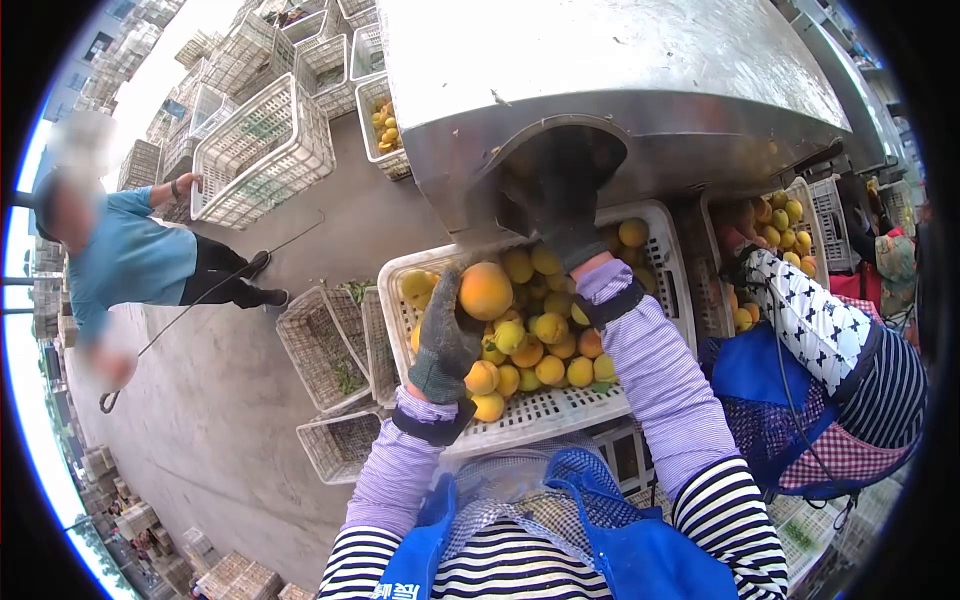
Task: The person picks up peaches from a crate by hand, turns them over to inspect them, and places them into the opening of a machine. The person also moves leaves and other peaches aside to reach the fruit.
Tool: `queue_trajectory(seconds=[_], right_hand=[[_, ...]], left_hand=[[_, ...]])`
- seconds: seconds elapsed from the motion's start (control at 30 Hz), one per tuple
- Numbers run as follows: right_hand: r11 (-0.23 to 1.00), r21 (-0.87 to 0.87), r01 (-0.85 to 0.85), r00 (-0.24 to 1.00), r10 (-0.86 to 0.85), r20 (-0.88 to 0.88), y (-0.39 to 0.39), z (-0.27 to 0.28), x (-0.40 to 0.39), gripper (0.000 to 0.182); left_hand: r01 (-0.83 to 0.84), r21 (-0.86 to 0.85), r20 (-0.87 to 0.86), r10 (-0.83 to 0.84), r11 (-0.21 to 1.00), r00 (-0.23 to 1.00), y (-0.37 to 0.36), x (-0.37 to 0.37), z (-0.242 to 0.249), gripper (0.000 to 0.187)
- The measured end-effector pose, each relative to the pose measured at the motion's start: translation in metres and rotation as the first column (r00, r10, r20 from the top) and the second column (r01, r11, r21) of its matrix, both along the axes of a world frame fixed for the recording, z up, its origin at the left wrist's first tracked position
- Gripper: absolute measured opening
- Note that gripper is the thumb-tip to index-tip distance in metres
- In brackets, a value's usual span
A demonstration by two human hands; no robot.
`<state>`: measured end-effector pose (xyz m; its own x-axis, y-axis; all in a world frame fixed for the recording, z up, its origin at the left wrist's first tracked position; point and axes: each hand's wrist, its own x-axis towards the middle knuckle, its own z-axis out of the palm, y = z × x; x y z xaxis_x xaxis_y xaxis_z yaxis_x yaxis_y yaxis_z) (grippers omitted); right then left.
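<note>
My left hand (pixel 445 345), in a grey knit glove, is closed around a large yellow-orange peach (pixel 486 291) above the left side of a white plastic crate (pixel 560 428). The crate holds many smaller yellow and greenish peaches (pixel 550 328). My right hand (pixel 567 205), in a dark glove, reaches over the crate's far side into the rounded opening of a metal machine (pixel 650 120). Its fingers are lost in the shadow there, so whether they hold anything is hidden.
At left, a person in a blue shirt (pixel 140 250) grips a large crate (pixel 265 150) and a long hooked rod (pixel 215 300). Crates (pixel 325 350) stand on the floor beside mine. Close on my right, another person's patterned sleeve (pixel 800 300) reaches toward a fruit crate (pixel 820 235).
</note>
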<state>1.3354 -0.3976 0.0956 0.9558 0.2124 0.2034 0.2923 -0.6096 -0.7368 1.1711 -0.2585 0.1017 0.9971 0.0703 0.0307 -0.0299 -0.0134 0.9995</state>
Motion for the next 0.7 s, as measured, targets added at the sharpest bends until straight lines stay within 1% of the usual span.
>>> queue_trajectory(seconds=[0.03,0.07,0.1,0.13,0.17,0.23,0.3,0.33,0.43,0.53,0.63,0.7], right_hand=[[0.999,-0.030,-0.028,0.997,0.026,-0.076,-0.005,0.017,-0.005,0.074],[0.998,0.034,-0.044,0.999,0.045,-0.019,-0.013,0.019,-0.018,0.077],[0.993,0.097,-0.062,0.998,0.059,0.036,-0.022,0.018,-0.039,0.081],[0.993,0.091,-0.082,0.995,0.076,0.066,-0.026,0.018,-0.060,0.085],[0.991,0.085,-0.101,0.991,0.092,0.097,-0.030,0.017,-0.081,0.090],[0.990,-0.064,-0.123,0.987,0.129,0.095,-0.030,0.018,-0.113,0.100],[0.982,-0.110,-0.154,0.976,0.168,0.137,-0.028,0.027,-0.123,0.102],[0.976,-0.133,-0.170,0.969,0.191,0.159,-0.028,0.030,-0.125,0.103],[0.955,-0.129,-0.266,0.955,0.279,0.099,-0.037,0.030,-0.119,0.099],[0.951,-0.221,-0.216,0.950,0.257,0.178,-0.043,0.030,-0.126,0.089],[0.979,-0.125,-0.163,0.956,0.188,0.224,-0.045,0.028,-0.127,0.084],[0.987,-0.146,-0.068,0.975,0.097,0.201,-0.044,0.036,-0.118,0.084]], left_hand=[[0.000,-0.105,-0.051,-0.005,0.994,0.999,-0.001,0.003,0.003,0.045],[-0.008,-0.209,-0.101,-0.014,0.978,0.995,-0.004,0.006,0.006,0.046],[-0.007,-0.359,-0.120,-0.039,0.933,0.992,-0.006,0.006,0.006,0.046],[-0.016,-0.499,-0.140,-0.062,0.866,0.988,-0.008,0.007,0.006,0.045],[-0.013,-0.668,-0.123,-0.093,0.744,0.988,-0.010,0.006,0.000,0.044],[-0.079,-0.857,-0.187,-0.164,0.509,0.969,-0.016,0.005,-0.003,0.046],[-0.234,-0.908,-0.334,-0.262,0.348,0.905,-0.021,0.009,-0.005,0.058],[-0.280,-0.884,-0.397,-0.285,0.374,0.872,-0.023,0.011,-0.006,0.057],[-0.191,-0.894,-0.316,-0.268,0.406,0.910,-0.032,0.006,-0.002,0.057],[-0.253,-0.756,-0.446,-0.192,0.604,0.874,-0.035,0.011,-0.013,0.064],[-0.209,-0.686,-0.445,-0.175,0.697,0.878,-0.036,0.021,-0.004,0.063],[-0.180,-0.635,-0.404,-0.124,0.751,0.906,-0.038,0.022,0.012,0.064]])
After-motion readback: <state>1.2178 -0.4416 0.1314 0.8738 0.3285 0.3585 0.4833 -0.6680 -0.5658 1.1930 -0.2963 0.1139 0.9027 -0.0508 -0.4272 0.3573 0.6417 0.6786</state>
